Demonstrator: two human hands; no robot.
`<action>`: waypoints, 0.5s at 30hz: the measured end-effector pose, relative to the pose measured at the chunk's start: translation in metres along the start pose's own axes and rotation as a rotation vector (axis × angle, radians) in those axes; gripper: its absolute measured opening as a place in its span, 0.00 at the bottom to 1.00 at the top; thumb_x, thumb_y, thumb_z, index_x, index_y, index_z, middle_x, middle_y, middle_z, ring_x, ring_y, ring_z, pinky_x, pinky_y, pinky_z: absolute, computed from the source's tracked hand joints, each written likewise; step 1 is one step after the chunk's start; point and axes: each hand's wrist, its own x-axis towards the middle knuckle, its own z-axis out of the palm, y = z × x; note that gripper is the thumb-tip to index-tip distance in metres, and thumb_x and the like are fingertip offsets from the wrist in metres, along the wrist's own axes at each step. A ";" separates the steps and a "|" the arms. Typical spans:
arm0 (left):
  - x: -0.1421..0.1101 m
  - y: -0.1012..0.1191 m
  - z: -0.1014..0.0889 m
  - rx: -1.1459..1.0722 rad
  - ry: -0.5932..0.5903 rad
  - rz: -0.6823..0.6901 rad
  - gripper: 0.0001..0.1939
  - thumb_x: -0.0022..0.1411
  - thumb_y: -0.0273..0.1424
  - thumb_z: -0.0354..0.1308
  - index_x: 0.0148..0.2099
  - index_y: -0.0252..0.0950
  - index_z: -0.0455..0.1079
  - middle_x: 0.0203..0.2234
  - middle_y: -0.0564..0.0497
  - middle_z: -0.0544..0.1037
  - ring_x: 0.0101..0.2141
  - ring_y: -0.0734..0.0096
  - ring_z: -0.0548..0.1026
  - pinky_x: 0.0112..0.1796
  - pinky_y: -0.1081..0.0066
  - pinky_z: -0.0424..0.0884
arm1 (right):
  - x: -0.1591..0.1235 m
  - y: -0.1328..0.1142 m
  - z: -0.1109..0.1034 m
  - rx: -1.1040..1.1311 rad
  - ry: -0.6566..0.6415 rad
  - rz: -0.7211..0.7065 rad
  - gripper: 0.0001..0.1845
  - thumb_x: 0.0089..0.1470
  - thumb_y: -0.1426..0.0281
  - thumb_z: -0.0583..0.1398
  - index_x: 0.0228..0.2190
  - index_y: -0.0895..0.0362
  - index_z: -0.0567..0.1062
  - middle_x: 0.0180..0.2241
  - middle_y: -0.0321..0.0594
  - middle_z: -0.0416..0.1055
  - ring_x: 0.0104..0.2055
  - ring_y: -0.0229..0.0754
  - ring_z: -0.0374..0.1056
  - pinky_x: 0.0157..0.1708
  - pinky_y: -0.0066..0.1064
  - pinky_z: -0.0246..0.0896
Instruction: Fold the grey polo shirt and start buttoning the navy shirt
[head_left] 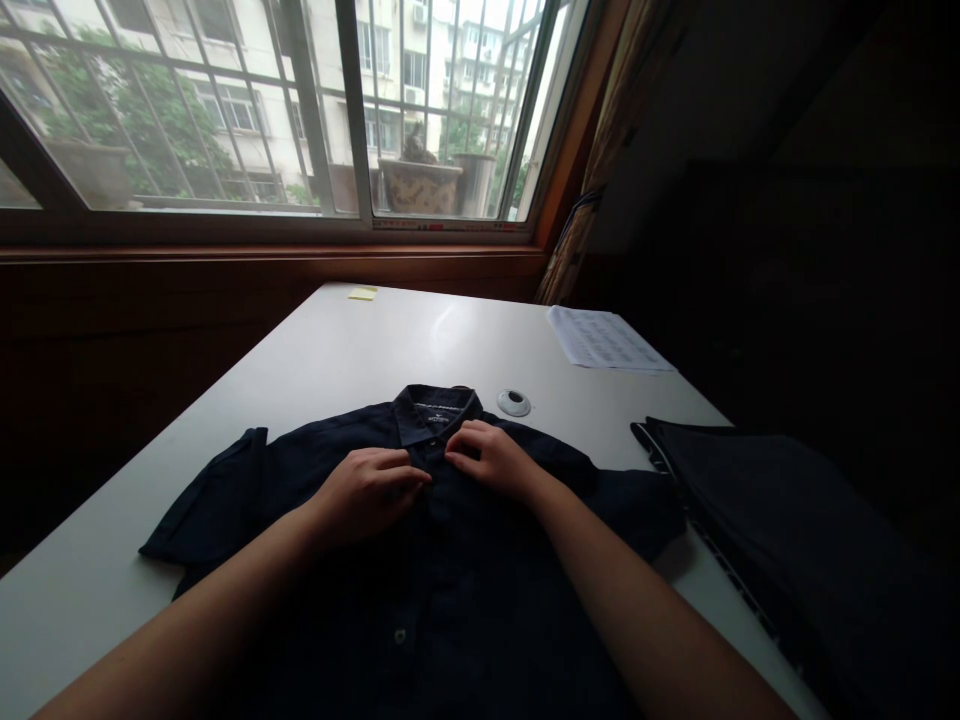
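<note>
A dark navy short-sleeved shirt point(247, 490) lies flat and face up on a white table point(360, 340), collar toward the window. My left hand point(367, 492) and my right hand point(491, 458) meet at the button placket just below the collar point(439, 410). Both hands have their fingers curled and pinched on the shirt's front edges near the top button. A pale button point(400, 635) shows lower on the placket.
A dark folded garment or bag point(795, 530) lies at the table's right edge. A printed sheet point(604, 340) sits at the far right, a round cable grommet point(514, 403) behind the collar, a yellow sticky note point(362, 293) at the far edge. A barred window is beyond.
</note>
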 end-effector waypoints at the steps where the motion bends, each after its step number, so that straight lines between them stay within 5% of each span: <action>1: 0.000 -0.001 0.000 -0.003 0.011 -0.014 0.12 0.69 0.29 0.52 0.46 0.39 0.76 0.28 0.50 0.76 0.27 0.73 0.73 0.29 0.73 0.66 | 0.000 0.000 0.000 0.002 -0.002 -0.002 0.02 0.58 0.70 0.64 0.34 0.55 0.78 0.34 0.39 0.73 0.39 0.42 0.69 0.42 0.34 0.65; 15: -0.002 -0.007 0.006 0.099 -0.010 -0.069 0.10 0.72 0.31 0.49 0.42 0.37 0.71 0.27 0.53 0.74 0.26 0.73 0.71 0.29 0.73 0.61 | 0.000 0.000 0.000 -0.001 -0.005 0.001 0.02 0.57 0.70 0.64 0.34 0.55 0.78 0.34 0.39 0.73 0.39 0.42 0.69 0.41 0.34 0.65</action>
